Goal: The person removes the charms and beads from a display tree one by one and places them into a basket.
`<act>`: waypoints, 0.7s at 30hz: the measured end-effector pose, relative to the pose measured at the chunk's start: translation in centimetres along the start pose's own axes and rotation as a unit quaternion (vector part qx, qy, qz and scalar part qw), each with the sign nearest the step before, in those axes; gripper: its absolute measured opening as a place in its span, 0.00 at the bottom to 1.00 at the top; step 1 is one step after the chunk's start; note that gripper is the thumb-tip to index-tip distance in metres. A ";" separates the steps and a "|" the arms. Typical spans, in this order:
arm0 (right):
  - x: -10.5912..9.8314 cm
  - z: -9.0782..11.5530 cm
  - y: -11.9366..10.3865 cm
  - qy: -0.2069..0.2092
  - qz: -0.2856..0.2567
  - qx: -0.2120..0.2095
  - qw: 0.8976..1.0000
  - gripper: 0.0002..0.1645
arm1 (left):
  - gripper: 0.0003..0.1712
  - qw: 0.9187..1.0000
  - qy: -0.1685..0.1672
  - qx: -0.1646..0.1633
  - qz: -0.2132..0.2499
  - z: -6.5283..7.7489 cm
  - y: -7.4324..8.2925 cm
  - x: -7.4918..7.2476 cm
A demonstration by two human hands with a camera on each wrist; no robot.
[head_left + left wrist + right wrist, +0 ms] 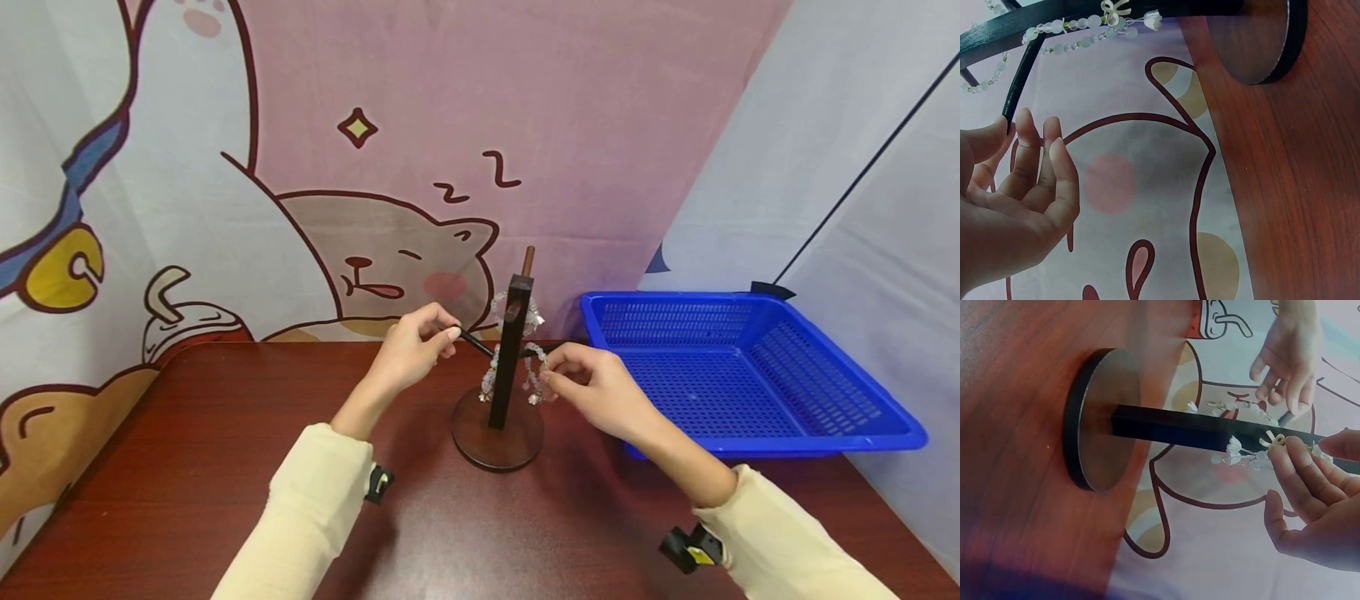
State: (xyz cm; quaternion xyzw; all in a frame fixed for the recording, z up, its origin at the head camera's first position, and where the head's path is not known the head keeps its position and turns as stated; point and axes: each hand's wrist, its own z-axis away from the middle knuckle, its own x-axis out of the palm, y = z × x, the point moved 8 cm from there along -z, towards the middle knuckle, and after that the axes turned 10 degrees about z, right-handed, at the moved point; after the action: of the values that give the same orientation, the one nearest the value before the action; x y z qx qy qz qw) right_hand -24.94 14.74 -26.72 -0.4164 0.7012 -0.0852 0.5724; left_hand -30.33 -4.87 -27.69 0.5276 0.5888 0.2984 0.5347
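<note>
Your left hand (412, 348) has the tip of the left peg (476, 341) between thumb and index finger; the other fingers are loosely bent, clear of the peg. Your right hand (592, 385) is nearly closed, thumb and fingertips pinching the right bracelet (531, 382), clear beads, right of the post (508, 367). Right wrist view puts your fingertips at its bow (1274, 439), white flower charm (1233, 449) just beside. Fingers cover part of the loop, so I can't say whether the peg there bears any of its weight.

Left bracelet (488, 379) hangs on the left peg, near the post. Upper bracelet (535, 319) is higher, behind the post. Post rises from a round base (497, 454) on the red-brown table (187, 500). Blue basket (825, 444) is on your right, cartoon backdrop (600, 125) behind.
</note>
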 end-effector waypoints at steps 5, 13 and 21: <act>-0.8 0.1 -0.1 0.005 0.000 -0.003 1.000 0.02 | 0.04 1.000 0.003 -0.004 -0.007 0.0 -0.1 0.0; -1.7 0.3 -0.2 0.010 0.008 0.007 1.000 0.02 | 0.03 1.000 0.004 -0.003 -0.010 0.0 0.0 0.0; -2.4 0.3 0.1 0.010 0.022 0.021 0.999 0.02 | 0.03 1.000 0.002 -0.002 -0.005 0.0 0.0 0.0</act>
State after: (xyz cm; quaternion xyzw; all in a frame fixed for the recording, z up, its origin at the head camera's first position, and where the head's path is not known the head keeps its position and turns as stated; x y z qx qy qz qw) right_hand -24.74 16.57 -25.11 -0.3877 0.7142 -0.0913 0.5756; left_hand -30.34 -4.84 -27.70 0.5233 0.5919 0.2979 0.5357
